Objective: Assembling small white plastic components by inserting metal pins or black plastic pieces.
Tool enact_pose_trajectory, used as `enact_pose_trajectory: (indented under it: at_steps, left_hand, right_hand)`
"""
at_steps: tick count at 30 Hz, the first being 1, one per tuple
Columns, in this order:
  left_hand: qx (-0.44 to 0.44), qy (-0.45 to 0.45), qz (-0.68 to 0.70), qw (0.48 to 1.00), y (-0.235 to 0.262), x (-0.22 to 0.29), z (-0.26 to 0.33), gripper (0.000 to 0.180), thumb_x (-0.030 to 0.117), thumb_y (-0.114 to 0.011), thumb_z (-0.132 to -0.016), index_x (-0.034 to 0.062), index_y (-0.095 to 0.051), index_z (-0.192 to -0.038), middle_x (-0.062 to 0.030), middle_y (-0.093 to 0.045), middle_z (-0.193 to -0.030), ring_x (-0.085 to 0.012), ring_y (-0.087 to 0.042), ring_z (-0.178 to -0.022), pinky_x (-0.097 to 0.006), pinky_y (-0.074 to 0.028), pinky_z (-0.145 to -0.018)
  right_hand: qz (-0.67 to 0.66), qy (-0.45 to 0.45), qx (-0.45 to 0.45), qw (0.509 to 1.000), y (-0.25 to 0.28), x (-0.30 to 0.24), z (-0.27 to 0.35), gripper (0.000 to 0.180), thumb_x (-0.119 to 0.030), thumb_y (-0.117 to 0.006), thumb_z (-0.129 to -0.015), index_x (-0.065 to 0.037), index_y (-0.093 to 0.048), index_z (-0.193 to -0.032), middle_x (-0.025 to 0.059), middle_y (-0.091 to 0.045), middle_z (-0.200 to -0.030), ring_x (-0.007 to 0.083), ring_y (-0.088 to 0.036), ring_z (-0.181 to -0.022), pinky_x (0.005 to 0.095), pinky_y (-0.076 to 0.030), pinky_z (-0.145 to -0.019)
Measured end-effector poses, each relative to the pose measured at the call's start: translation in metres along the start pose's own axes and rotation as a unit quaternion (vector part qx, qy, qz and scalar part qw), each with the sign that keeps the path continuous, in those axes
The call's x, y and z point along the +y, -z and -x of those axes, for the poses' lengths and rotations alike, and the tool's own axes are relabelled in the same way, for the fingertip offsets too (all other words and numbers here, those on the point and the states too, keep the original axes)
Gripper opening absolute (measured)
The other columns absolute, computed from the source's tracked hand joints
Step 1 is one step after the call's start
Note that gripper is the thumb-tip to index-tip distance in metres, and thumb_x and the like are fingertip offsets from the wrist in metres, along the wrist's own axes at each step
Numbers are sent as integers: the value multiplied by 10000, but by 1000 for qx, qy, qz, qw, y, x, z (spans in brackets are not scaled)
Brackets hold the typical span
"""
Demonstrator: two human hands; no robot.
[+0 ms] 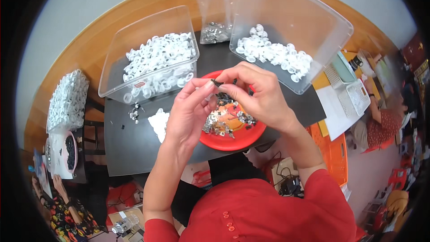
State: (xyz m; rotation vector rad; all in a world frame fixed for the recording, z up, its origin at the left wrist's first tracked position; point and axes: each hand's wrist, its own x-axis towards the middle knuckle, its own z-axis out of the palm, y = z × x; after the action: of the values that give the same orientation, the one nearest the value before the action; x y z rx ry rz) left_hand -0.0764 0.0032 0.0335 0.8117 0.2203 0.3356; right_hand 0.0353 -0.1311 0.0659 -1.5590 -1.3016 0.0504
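Note:
My left hand [186,111] and my right hand [262,92] meet above a round red tray [222,144]. Between their fingertips is a small black piece [217,82], too small to name more exactly. Both hands are closed in a pinch on it, thumbs against forefingers. Small black parts [227,100] and silvery and clear bits [219,127] lie in the tray, partly hidden by my hands. Beside my left wrist, a white crumpled-looking item [159,124] rests on the dark table [134,152].
A clear bin [107,80] full of white ring-shaped parts stands far left; another clear bin [295,6], tilted, holds fewer. Between them stands a plastic bag [216,9] of metal parts. An orange crate [333,157] is at right. People sit on both sides.

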Motion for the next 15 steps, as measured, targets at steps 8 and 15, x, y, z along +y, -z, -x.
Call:
enact_pose_trajectory:
  at_steps: [8, 15]
  left_hand:
    - [39, -84, -59, 994, -10, 10, -38, 99, 139, -635, -854, 60, -624, -912, -14, -628, -801, -65, -518, -703, -217, -424, -676]
    - [-4, -107, -67, 992, -11, 24, -69, 78, 145, -597, -869, 74, -586, -900, -29, -621, -858, -79, -524, -745, -232, -431, -705]
  right_hand:
    - [27, 76, 42, 996, 1, 30, -43, 79, 1, -642, -790, -7, -623, -866, 69, -576, -734, 142, -538, -574, 260, -422, -515]
    - [36, 103, 68, 992, 8, 34, -73, 61, -2, -643, -791, -4, -627, -850, 77, -592, -719, 156, -549, -570, 268, -420, -508]
